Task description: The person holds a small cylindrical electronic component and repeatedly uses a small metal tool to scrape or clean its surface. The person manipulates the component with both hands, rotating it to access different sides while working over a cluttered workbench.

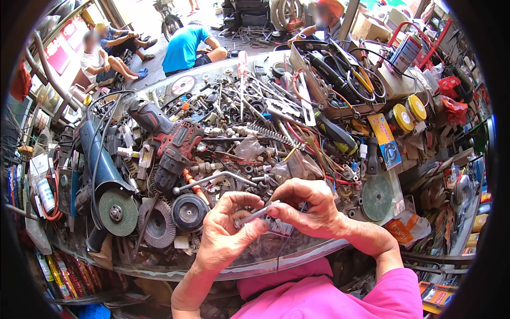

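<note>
Well off to the left of my grip, a blue angle grinder (99, 154) is lying with its green disc (117, 212) facing me. Nearer to the grip, a grey flap wheel (156, 223) is resting below a red and black drill (170, 138), which is lying on the heaped parts. Close by my left hand, a black round wheel (189, 211) is sitting on the clutter, and a metal rod with a ball end (218, 178) is lying just beyond my fingers. My left hand (224, 234) is pinching one end of a small silver-grey metal piece (255, 216) between thumb and fingers, and that piece is sitting slantwise between my two hands. Straight beyond the grip, a coil spring (268, 133) is stretching across the heap. My right hand (317, 210) is closing on the piece's other end, its thumb pressing there. Beyond it, to the right, an open tool case (337, 112) is standing behind a black and green screwdriver (337, 133), and right of my wrist a pale green disc (376, 198) is lying flat
</note>
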A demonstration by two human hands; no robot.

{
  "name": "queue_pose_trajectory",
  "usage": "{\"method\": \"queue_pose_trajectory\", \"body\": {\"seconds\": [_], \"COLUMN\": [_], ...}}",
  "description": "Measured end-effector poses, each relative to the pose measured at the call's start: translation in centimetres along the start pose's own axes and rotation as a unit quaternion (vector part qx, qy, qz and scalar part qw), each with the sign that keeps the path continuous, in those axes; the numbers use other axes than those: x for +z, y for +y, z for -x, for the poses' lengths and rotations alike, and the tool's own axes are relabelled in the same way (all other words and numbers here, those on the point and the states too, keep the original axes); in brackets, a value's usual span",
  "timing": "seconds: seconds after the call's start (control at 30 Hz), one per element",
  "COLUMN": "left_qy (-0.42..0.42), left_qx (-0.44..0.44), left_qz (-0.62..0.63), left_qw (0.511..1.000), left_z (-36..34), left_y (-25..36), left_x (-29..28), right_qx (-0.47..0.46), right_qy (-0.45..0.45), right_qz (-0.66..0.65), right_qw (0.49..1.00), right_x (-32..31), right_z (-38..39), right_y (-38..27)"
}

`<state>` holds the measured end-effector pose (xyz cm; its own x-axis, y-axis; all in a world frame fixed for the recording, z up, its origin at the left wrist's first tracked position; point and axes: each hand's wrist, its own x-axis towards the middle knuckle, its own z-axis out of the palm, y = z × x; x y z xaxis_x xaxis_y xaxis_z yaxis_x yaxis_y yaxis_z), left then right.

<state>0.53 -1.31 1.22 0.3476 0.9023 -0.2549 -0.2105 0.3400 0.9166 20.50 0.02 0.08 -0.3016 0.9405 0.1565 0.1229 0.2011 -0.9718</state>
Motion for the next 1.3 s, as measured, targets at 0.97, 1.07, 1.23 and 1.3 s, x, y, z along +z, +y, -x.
{"method": "queue_pose_trajectory", "body": {"seconds": [0.97,1.07,1.23,1.3], "left_qy": [0.038,0.041,0.065,0.05], "left_qx": [-0.02,-0.043,0.105,0.028], "left_qz": [0.08,0.135,-0.028,0.052], "left_qw": [0.996,0.989,0.992,0.997], "left_z": [0.1,-0.2,-0.5,-0.2], "left_y": [-0.4,-0.2,-2.1,-1.2], "left_x": [-0.8,-0.5,0.0,-0.8], "right_qx": [0.121,0.076,0.007,-0.007], "right_qy": [-0.028,-0.008,-0.017,-0.015], "right_qz": [-0.178,-0.164,-0.076,-0.074], "right_qw": [0.976,0.984,0.997,0.997], "right_x": [-0.1,0.3,0.1,0.2], "right_z": [0.1,0.1,0.0,-0.1], "right_y": [-0.8,-0.3,-0.2,0.0]}}
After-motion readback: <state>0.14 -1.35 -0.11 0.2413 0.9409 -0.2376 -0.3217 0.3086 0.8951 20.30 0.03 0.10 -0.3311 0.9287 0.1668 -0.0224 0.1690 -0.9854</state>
